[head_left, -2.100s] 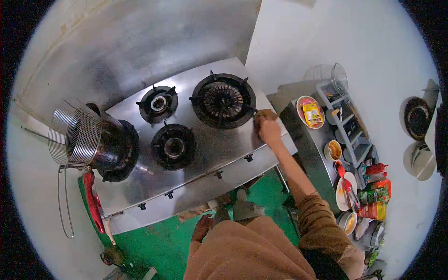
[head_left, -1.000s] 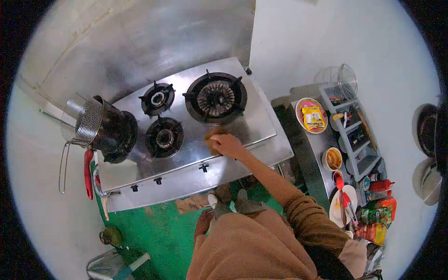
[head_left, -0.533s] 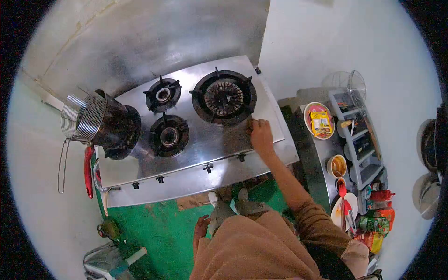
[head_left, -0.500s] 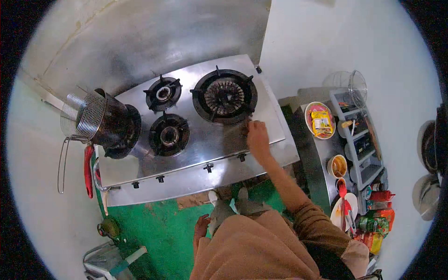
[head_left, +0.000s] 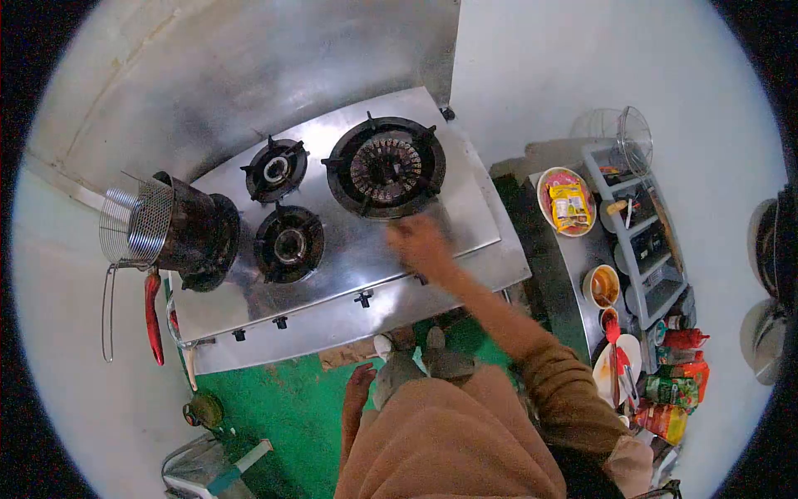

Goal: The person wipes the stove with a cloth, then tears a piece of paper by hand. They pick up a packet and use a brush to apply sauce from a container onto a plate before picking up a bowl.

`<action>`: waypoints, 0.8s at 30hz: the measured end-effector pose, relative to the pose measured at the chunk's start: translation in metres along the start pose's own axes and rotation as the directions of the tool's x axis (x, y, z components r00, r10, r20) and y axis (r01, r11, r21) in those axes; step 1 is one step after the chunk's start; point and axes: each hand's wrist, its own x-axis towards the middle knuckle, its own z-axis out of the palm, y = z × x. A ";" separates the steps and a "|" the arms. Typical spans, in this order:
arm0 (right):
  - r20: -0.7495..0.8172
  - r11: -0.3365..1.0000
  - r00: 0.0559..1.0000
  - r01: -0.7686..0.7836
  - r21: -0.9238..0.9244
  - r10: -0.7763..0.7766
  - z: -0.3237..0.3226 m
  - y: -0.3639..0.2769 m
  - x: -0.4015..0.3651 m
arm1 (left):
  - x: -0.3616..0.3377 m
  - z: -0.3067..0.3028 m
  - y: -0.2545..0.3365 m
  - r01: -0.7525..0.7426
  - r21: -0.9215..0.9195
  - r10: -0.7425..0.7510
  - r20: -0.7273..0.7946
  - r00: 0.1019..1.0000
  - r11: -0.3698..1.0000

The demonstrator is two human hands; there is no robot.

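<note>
My right hand (head_left: 420, 246) is over the steel stove top (head_left: 366, 258), just in front of the large black burner (head_left: 385, 166). Its fingers look curled and are blurred; anything in them is too hidden to name. My left hand (head_left: 360, 381) hangs low in front of my body, over the green floor, holding nothing, its fingers loosely apart. Two smaller burners, a rear one (head_left: 277, 169) and a front one (head_left: 289, 244), sit left of the large one. Black knobs, one of them a middle knob (head_left: 363, 299), line the stove's front.
At the stove's left stand a blackened pot (head_left: 189, 233) and a wire strainer (head_left: 137, 229); a red handle (head_left: 153, 320) juts forward. The right-hand counter holds a bowl with a yellow packet (head_left: 570, 208), an orange-stained bowl (head_left: 601, 287), a grey rack (head_left: 636, 241) and sauce bottles (head_left: 686, 338).
My right hand has moved left across the stove top, from the large burner's right front to below its middle. My left hand stays low. The view has shifted slightly.
</note>
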 end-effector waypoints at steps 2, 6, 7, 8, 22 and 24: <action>-0.182 0.953 0.969 0.111 -0.283 -0.167 -0.003 0.083 -0.016 | -0.001 -0.001 -0.003 -0.022 0.069 0.025 -0.051 0.998 0.997; -0.166 0.940 0.935 -0.331 -0.082 0.315 -0.063 0.110 -0.024 | 0.001 -0.004 -0.089 -0.028 -0.095 0.019 -0.086 0.996 0.995; -0.285 0.908 0.958 -0.151 -0.390 0.037 -0.059 0.100 -0.033 | -0.001 -0.005 -0.096 -0.059 0.011 0.060 -0.088 0.994 0.998; -0.188 0.942 0.976 -0.159 -0.295 0.106 -0.047 0.088 -0.033 | -0.002 -0.005 -0.102 -0.059 0.004 0.059 -0.102 0.993 0.998; -0.047 0.908 0.947 0.317 0.276 -0.316 0.023 -0.053 0.117 | 0.002 -0.010 -0.061 -0.006 -0.218 -0.029 -0.156 0.987 0.976; -0.138 0.915 0.924 0.374 0.148 -0.356 0.036 -0.058 0.171 | -0.004 -0.019 -0.064 0.060 -0.204 -0.094 -0.160 0.983 0.977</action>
